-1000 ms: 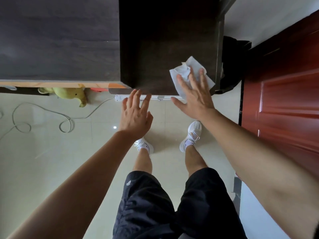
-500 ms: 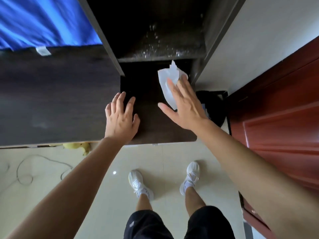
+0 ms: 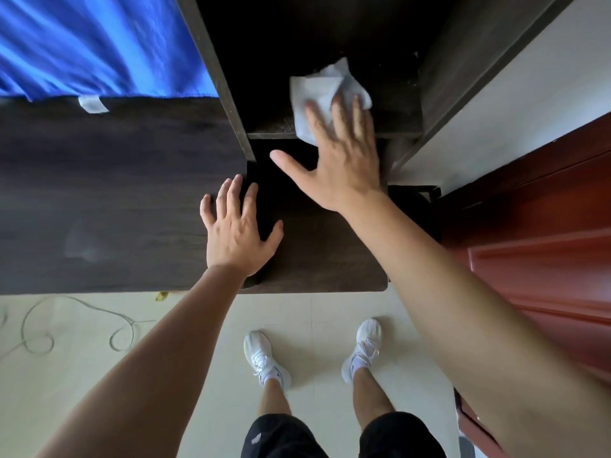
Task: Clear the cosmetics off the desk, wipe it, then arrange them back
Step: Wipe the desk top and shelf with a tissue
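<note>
Wipe (image 3: 319, 90) now deeper on shelf (image 3: 398, 124), beneath right hand (image 3: 344, 166)

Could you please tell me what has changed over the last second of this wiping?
The right hand has slid the wipe away from the person, from the desk up onto the shelf behind it. The left hand has moved from the desk's front edge to rest flat on top. Unchanged: straight right fingers press the wipe, nothing gripped or released.

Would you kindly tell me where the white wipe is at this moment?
In the head view, the white wipe lies upper centre on the desk's raised shelf, pressed under the right hand.
</note>
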